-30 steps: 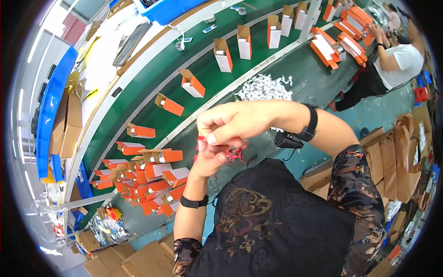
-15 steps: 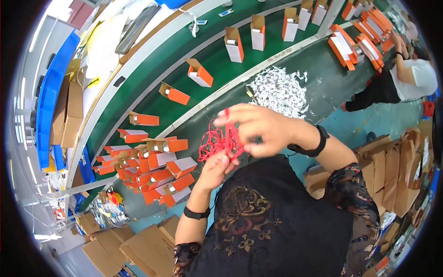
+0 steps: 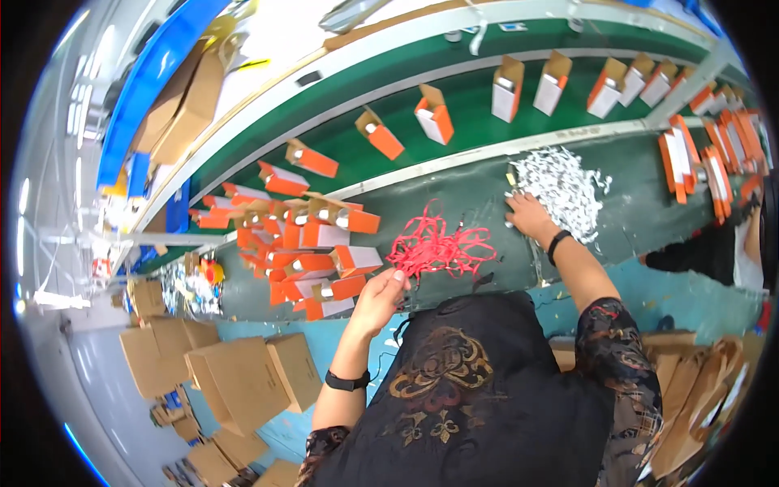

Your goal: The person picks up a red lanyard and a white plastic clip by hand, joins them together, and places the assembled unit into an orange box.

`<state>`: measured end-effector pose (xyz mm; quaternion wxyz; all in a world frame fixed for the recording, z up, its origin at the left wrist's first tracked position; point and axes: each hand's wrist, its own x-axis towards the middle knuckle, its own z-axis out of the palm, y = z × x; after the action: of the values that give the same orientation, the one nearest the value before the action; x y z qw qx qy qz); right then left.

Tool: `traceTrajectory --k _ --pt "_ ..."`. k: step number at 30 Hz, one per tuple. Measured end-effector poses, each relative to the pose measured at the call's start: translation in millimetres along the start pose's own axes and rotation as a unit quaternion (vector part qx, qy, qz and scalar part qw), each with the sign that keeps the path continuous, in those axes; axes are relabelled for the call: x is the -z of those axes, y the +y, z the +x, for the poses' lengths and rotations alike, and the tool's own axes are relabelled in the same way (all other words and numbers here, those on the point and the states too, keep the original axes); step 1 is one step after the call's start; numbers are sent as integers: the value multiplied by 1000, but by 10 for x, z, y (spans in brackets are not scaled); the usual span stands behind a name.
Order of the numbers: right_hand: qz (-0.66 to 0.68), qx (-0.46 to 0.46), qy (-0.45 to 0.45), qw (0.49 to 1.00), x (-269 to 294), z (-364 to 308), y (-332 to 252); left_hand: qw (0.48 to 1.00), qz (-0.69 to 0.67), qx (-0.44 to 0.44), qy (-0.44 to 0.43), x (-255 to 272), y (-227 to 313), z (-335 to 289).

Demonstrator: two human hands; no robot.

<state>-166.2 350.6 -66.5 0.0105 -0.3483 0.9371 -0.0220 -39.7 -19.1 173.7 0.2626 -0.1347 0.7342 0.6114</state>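
Note:
My left hand is closed, thumb against fingers, at the near left edge of a tangled heap of red ribbon-like strips. Whatever may be between those fingers is too small to make out. Farther right, my right hand lies palm down with its fingers spread, at the left edge of a pile of small white strip-like pieces. Its fingertips touch the pile's edge or the bench beside it; I cannot tell which. Both heaps lie on the dark green bench.
Many open orange-and-white boxes stand crowded left of the red heap. More boxes line the green conveyor behind. At far right, a person stands by further orange boxes. Brown cartons sit on the floor at left.
My right hand has left the red strips and moved right to the white pile. My left hand stays by the red strips, now lying on the bench. The view has swung to the right.

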Motion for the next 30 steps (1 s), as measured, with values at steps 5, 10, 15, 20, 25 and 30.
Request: traceTrajectory --k 5,10,15,20,25,30 --pt "-51 17 23 998 154 135 -228 978 190 -77 27 56 133 -65" --pt "601 -111 70 788 1052 661 -913 875 472 -104 32 -85 273 -219" --pt "601 -16 -15 799 2148 925 -1782 860 452 -221 88 -152 432 -442" --pt "781 -43 -201 590 2291 915 -2090 851 426 -283 118 69 472 -558" --pt "719 -48 -244 648 2467 870 -2165 913 332 -226 70 253 462 -667" --pt "499 35 -212 840 2814 858 -2202 946 187 -261 -40 372 257 -566"
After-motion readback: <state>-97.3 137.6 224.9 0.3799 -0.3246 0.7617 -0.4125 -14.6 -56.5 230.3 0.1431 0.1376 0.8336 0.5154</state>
